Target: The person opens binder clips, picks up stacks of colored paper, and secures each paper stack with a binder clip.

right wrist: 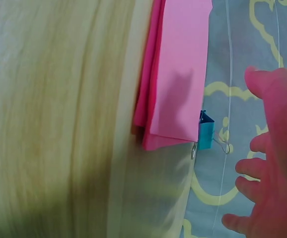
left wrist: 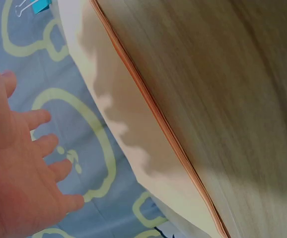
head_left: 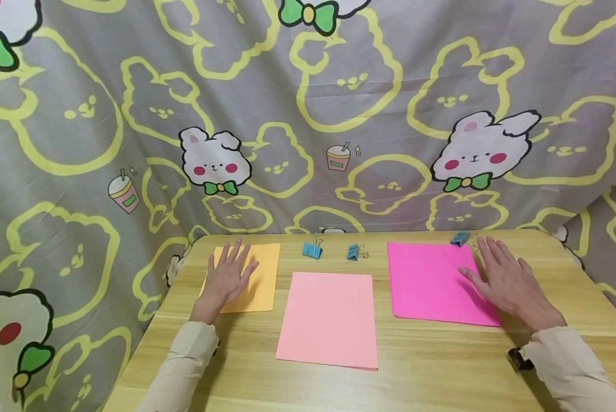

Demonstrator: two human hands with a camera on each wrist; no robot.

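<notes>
My left hand [head_left: 227, 278] hovers with spread fingers over a stack of orange paper [head_left: 265, 280], holding nothing. In the left wrist view, its shadow falls across that orange stack [left wrist: 126, 114], and a gap shows between palm and paper. On the other side, my right hand [head_left: 507, 281] is held flat over the right edge of a bright pink stack of paper [head_left: 426, 283], likewise with nothing in it. Near its fingertips lies a blue binder clip [head_left: 460, 238], beside the far edge of the bright pink stack [right wrist: 183, 64]. Between the hands lies a light pink paper stack [head_left: 330, 320].
Two more blue binder clips, one on the left [head_left: 312, 250] and one on the right [head_left: 354, 252], lie beyond the light pink stack. Everything rests on a wooden table [head_left: 333, 395]. A grey patterned curtain [head_left: 287, 103] hangs behind and at the sides.
</notes>
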